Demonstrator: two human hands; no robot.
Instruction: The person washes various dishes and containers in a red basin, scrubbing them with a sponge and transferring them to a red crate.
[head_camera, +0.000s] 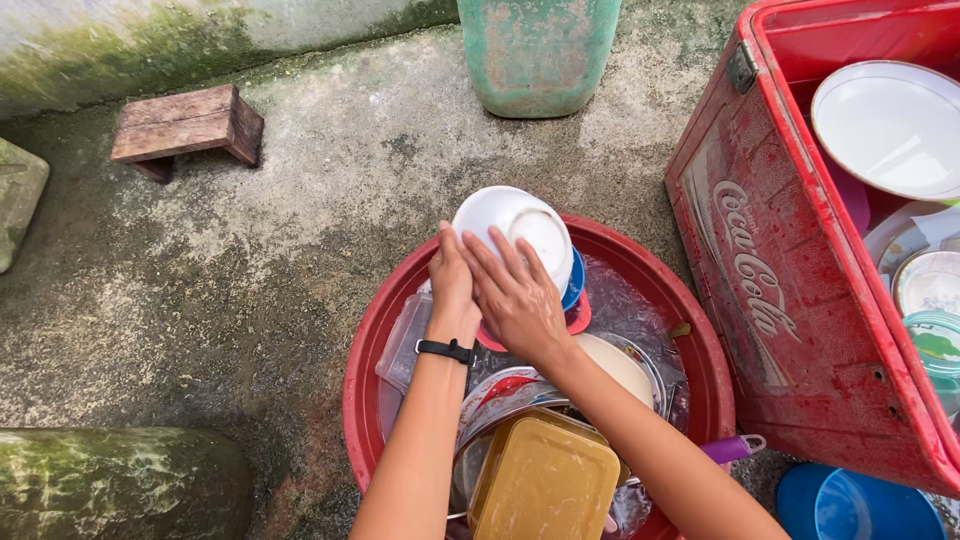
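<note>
Yellow lidded container (543, 482) cut off at bottom edge, stacked in red basin (362, 380). Plates (520, 388) half hidden beneath forearms and water; clear tub (403, 340) blurred under surface. Purple handle (733, 447) seen over basin rim. White bowl (515, 230) held tilted above basin's far side, grasped by left hand (452, 285) at its edge; right hand (517, 295) laid flat over it, fingers spread. Red cooler (790, 290) with white script lettering on side stood at right, partly cropped, dishes inside. Open concrete lay left; wooden stool (187, 125) and green container (538, 50) beyond.
</note>
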